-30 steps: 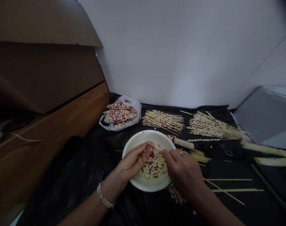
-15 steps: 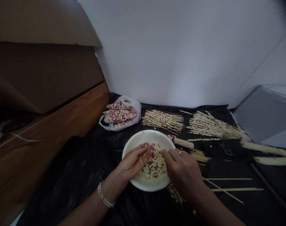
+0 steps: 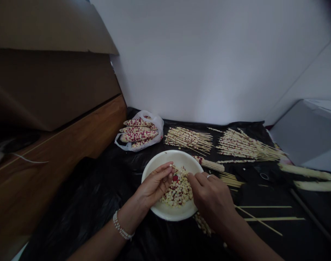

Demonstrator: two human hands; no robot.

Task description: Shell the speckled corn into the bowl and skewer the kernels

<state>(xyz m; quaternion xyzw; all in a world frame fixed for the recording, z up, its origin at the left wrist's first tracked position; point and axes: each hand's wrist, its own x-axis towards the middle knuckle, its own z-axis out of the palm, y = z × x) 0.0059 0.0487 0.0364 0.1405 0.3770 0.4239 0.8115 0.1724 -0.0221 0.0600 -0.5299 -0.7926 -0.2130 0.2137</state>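
Observation:
A white bowl [image 3: 160, 163] of loose pale and red corn kernels [image 3: 179, 190] sits on black plastic sheeting in front of me. My left hand [image 3: 154, 185], with a bead bracelet at the wrist, hovers over the bowl's left side with thumb and fingers pinched on a kernel. My right hand [image 3: 211, 197], wearing a ring, is closed in a pinch at the bowl's right side; a thin skewer [image 3: 258, 220] loaded with kernels [image 3: 202, 224] runs under it.
A plastic bag of red-and-white corn cobs [image 3: 138, 133] lies behind the bowl. Two heaps of kernel-loaded skewers [image 3: 188, 138] [image 3: 244, 145] lie farther right. Bare skewers [image 3: 271, 219], stripped cobs [image 3: 307, 172], a cardboard box [image 3: 51, 72] and a grey box [image 3: 309, 134] surround the sheeting.
My left hand's fingertips have drawn back slightly to the left with a kernel pinched. The right hand has barely moved.

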